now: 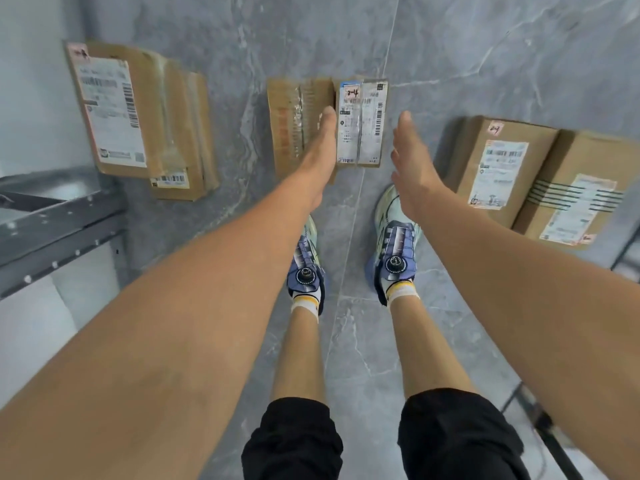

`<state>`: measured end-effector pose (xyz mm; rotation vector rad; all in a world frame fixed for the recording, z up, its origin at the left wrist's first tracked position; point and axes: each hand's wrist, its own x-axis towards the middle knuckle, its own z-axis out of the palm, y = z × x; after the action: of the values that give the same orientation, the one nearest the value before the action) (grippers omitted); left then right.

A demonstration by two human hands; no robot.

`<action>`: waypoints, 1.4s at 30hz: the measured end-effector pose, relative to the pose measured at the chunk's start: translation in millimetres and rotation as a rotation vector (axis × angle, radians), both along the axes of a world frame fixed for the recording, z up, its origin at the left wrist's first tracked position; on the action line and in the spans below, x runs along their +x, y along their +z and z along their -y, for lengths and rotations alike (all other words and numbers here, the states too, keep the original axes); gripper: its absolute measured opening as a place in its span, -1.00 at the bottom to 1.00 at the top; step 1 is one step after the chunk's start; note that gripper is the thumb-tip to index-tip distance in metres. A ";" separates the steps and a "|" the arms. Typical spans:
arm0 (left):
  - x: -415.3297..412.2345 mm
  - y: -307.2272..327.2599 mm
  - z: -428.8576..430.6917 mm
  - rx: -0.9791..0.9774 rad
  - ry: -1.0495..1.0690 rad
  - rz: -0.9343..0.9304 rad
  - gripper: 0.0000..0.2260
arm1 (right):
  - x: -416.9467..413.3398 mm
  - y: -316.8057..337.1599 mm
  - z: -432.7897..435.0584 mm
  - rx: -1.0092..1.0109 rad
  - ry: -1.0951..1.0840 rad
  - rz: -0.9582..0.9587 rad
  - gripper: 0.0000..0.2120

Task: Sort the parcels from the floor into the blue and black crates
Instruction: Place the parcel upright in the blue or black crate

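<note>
Our left hand (320, 147) and right hand (412, 168) reach down to a parcel (360, 123) on the grey floor (485, 46).
Both hands are flat with straight fingers and hold nothing. The parcel lies flat just past our shoes (396, 251). Our left hand is over it, but we cannot tell if it touches. Our right hand is beside it. The floor is shiny grey stone tiles with thin lines. The left parcels (138, 109) and right parcels (498, 168) lie near. A grey metal shelf (59, 220) stands on the left.

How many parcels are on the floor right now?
5: left, a big parcel touching a small parcel; a middle parcel straight ahead; right, a labelled parcel beside a striped parcel. Others may be off-frame.
</note>
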<state>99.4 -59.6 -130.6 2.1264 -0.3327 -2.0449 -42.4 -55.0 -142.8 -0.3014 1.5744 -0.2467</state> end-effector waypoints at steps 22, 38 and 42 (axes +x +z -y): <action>2.0 116.7 5.6 -0.161 0.165 -0.110 -0.49 | 12.6 89.9 21.0 -0.199 0.020 0.056 -0.36; 99.6 554.7 76.7 -0.646 0.278 -0.005 -0.60 | 112.6 533.6 113.0 -0.710 0.147 0.235 -0.42; 118.2 629.9 67.0 -0.779 0.312 0.036 -0.67 | 133.1 611.6 118.8 -0.804 0.234 0.248 -0.35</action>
<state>217.6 -126.6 499.3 1.6013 -0.6296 -1.3819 90.7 -173.8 468.8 -1.0299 1.1200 -0.7033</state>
